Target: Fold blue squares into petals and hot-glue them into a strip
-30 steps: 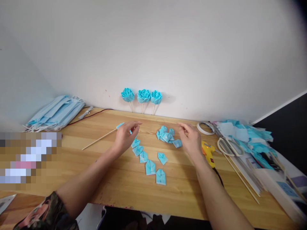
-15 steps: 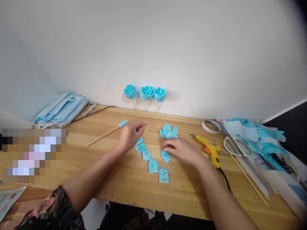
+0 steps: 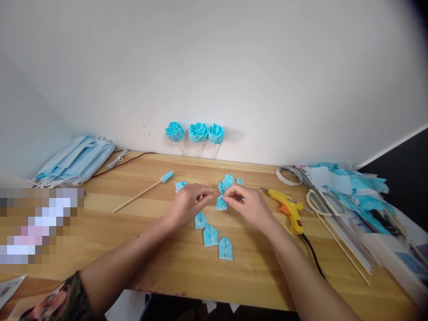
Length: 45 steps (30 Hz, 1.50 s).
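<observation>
Head cam looks down on a light wood tabletop (image 3: 133, 249) pushed against a plain white wall. Three blue roses (image 3: 195, 132) on sticks lean at the far edge, a stack of face masks (image 3: 75, 158) fills the far left corner, and a yellow glue gun (image 3: 289, 209), scissors (image 3: 323, 203) and blue scraps crowd the right edge. Mid-tabletop, the right hand (image 3: 250, 207) has its fingers pinching a folded blue petal (image 3: 221, 203); the left hand (image 3: 187, 206) sits just beside it, fingers curled together over the row of petals (image 3: 210, 235).
</observation>
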Motion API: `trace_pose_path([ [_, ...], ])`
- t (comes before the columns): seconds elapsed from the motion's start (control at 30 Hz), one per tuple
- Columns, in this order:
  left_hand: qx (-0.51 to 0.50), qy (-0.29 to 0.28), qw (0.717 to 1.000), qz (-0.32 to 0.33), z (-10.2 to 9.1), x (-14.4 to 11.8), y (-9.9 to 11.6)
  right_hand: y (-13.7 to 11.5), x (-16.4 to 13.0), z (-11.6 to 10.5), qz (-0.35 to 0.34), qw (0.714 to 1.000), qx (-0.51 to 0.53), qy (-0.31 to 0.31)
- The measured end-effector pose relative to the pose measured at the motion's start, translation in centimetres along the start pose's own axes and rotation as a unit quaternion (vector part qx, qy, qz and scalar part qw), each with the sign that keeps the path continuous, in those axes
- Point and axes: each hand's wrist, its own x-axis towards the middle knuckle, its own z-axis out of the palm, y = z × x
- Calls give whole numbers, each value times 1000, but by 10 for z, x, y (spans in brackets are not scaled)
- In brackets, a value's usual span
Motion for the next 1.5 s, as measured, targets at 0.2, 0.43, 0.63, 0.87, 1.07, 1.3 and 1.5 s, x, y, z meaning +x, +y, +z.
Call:
trace_pose_path([
  [0.2, -43, -61, 997, -3, 6, -1, -3, 2, 3, 9, 25, 989, 135, 53],
  [0.43, -83, -78, 991, -69, 8, -2, -3, 8, 2, 12, 28, 987, 150, 44],
  [0.63, -69, -87, 992, -64, 10, -2, -3, 10, 2, 13, 4, 992, 118, 37],
  [0.87, 115, 47, 986, -109, -45, 13, -24, 22, 5, 2, 24, 989, 95, 111],
  [1.07, 339, -62, 921, -180, -61, 16, -38, 36, 10, 0, -20, 992, -75, 102],
  [1.3, 423, -157, 870, -199, -45, 18, -40, 37, 10, 3, -85, 984, -93, 125],
  [1.5, 413, -158, 869, -221, -43, 18, -46, 32, 10, 6, -101, 984, -86, 115],
])
